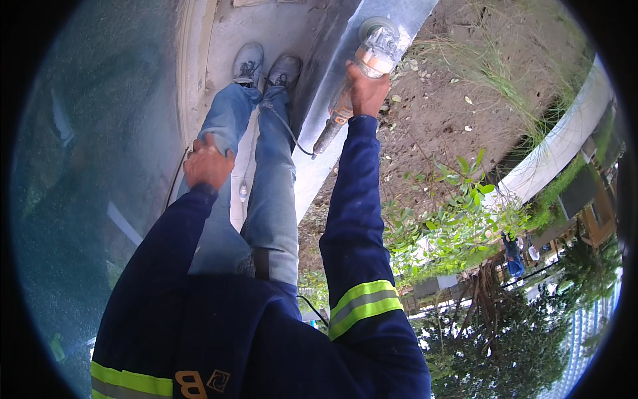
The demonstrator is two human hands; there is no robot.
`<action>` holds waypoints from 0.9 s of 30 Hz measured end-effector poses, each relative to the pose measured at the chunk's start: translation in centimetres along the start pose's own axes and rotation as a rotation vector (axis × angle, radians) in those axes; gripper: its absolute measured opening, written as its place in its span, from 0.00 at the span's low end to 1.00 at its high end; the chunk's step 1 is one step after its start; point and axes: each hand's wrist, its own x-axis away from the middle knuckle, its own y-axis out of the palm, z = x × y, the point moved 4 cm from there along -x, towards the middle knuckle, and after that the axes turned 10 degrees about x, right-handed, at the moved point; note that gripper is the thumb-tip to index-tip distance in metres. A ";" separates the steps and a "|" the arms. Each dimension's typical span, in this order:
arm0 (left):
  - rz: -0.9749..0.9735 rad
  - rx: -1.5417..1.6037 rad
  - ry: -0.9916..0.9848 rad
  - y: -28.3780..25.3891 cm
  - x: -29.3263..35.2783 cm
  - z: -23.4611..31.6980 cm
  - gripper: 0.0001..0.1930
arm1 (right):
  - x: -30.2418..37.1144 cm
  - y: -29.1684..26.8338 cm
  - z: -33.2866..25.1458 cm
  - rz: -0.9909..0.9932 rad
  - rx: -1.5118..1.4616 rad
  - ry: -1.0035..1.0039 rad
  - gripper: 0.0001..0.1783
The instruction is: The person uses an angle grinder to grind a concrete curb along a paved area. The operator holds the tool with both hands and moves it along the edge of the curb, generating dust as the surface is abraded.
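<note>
My right hand (369,90) is wrapped round the body of an orange and black angle grinder (343,106), dusty at its head. The grinder's round disc (379,28) lies against the top of a grey ledge (345,46), near its far end. A black power cord (290,130) runs from the tail of the grinder back toward my legs. My left hand (209,165) rests on my left leg, on the blue jeans (229,120), and holds no tool. Its fingers lie over the knee, partly hidden by the bend of the hand.
My dusty shoes (284,70) stand on a narrow strip of floor between the ledge and a bluish glass panel (100,166). Right of the ledge is a soil bed (438,113) with grass and leafy plants (458,199), bordered by a curved white kerb (555,153). A small bottle (243,193) stands between my legs.
</note>
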 end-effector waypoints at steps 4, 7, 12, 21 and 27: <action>0.052 -0.003 0.024 -0.1 0.1 -0.1 0.31 | 1.2 1.1 0.0 -0.023 -0.008 0.000 0.41; -0.019 0.007 -0.014 -0.1 -0.1 0.0 0.34 | 0.1 1.6 -0.8 -0.032 0.032 -0.028 0.41; -0.015 0.003 -0.024 -0.3 0.0 0.2 0.34 | -1.7 1.2 -1.5 0.028 -0.017 -0.027 0.38; 0.021 0.012 -0.025 0.1 0.1 0.0 0.32 | 0.7 0.4 -1.2 0.009 0.060 -0.013 0.38; 0.000 0.002 -0.028 0.1 0.0 0.2 0.34 | -1.5 1.2 -2.9 -0.011 0.017 -0.025 0.38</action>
